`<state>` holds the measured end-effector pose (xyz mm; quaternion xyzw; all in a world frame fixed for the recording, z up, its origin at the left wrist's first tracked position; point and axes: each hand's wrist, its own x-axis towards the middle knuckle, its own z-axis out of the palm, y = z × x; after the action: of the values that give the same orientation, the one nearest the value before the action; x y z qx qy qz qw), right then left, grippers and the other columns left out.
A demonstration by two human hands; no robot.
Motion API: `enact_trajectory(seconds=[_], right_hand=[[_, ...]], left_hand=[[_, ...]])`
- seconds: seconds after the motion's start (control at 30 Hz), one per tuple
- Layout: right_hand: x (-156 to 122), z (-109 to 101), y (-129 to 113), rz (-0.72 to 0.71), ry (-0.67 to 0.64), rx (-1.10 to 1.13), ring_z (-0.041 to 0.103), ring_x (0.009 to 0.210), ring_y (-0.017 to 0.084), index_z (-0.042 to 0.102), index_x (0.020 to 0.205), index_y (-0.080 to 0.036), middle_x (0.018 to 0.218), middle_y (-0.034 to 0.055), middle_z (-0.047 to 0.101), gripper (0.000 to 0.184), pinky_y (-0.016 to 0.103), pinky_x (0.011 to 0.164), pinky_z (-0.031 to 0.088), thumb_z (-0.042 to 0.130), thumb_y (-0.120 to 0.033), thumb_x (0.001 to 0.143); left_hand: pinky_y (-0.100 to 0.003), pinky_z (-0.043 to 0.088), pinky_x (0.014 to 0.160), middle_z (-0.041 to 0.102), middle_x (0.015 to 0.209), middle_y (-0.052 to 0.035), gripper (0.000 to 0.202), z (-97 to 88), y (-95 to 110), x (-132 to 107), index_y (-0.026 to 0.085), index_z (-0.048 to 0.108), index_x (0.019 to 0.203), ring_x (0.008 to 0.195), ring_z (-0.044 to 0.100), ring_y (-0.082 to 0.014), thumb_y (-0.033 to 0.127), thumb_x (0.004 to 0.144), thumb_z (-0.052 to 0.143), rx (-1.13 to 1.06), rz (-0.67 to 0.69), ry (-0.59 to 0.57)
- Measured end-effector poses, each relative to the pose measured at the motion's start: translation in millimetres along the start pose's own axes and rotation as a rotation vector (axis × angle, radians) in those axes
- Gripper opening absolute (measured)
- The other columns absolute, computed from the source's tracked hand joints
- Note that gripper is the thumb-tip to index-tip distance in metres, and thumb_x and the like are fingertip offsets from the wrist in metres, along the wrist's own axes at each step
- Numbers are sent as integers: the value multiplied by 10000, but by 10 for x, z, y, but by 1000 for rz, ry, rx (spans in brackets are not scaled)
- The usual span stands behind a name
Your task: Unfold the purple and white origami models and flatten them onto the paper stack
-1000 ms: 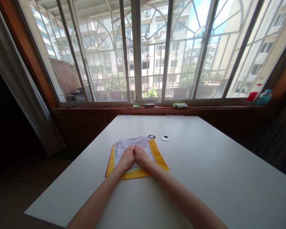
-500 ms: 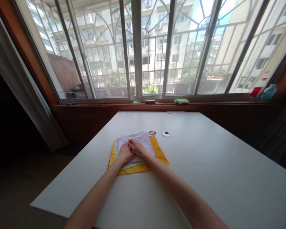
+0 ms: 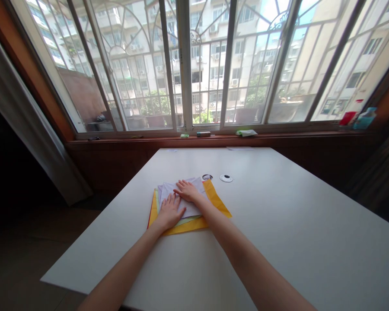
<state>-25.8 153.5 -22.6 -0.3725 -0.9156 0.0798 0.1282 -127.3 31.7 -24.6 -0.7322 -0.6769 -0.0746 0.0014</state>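
Note:
A pile of creased sheets lies on the white table [image 3: 278,242]. On top are pale lilac sheets [image 3: 192,210], with a strip of light green sheet [image 3: 183,221] and a larger yellow sheet [image 3: 218,203] showing underneath. A thin red edge peeks out at the pile's left. My left hand [image 3: 170,213] rests flat on the lilac layer, its fingers spread. Just above and to the right, my right hand [image 3: 187,191] lies on the same layer with its fingers stretched out. Neither hand grasps anything; the palms hide part of the sheets.
Behind the pile, a round hole [image 3: 207,177] and a white disc with a dark centre [image 3: 226,178] are set in the tabletop. Along the windowsill lie a small box [image 3: 203,134], a green-and-white packet [image 3: 246,133] and a blue bottle [image 3: 365,119]. A grey curtain [image 3: 35,112] hangs at the left.
My hands were close together on the lilac sheets. Now the right has slid up and away, the left has shifted slightly down, and the fingers of both are more spread.

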Motion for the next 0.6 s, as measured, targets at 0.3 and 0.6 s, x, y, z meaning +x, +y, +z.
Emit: enact_trajectory(seconds=[0.3, 0.6], right_hand=[[-160, -187, 464, 264, 37, -145, 237, 1294, 270, 305, 1326, -90, 1397, 159, 290, 651, 447, 1010, 208, 234, -539, 860], [-195, -307, 154, 56, 113, -324, 337, 1223, 246, 401, 1243, -153, 1346, 144, 352, 366, 451, 978, 300, 387, -240, 887]], left_hand=[[-468, 200, 1029, 245, 1416, -131, 551, -68, -52, -186, 241, 315, 1326, 1311, 179, -297, 519, 852, 287, 16, 17, 4], [-388, 420, 842, 623, 975, -143, 391, -323, -156, 342, 142, 561, 1055, 963, 575, -246, 326, 900, 253, 34, -30, 66]])
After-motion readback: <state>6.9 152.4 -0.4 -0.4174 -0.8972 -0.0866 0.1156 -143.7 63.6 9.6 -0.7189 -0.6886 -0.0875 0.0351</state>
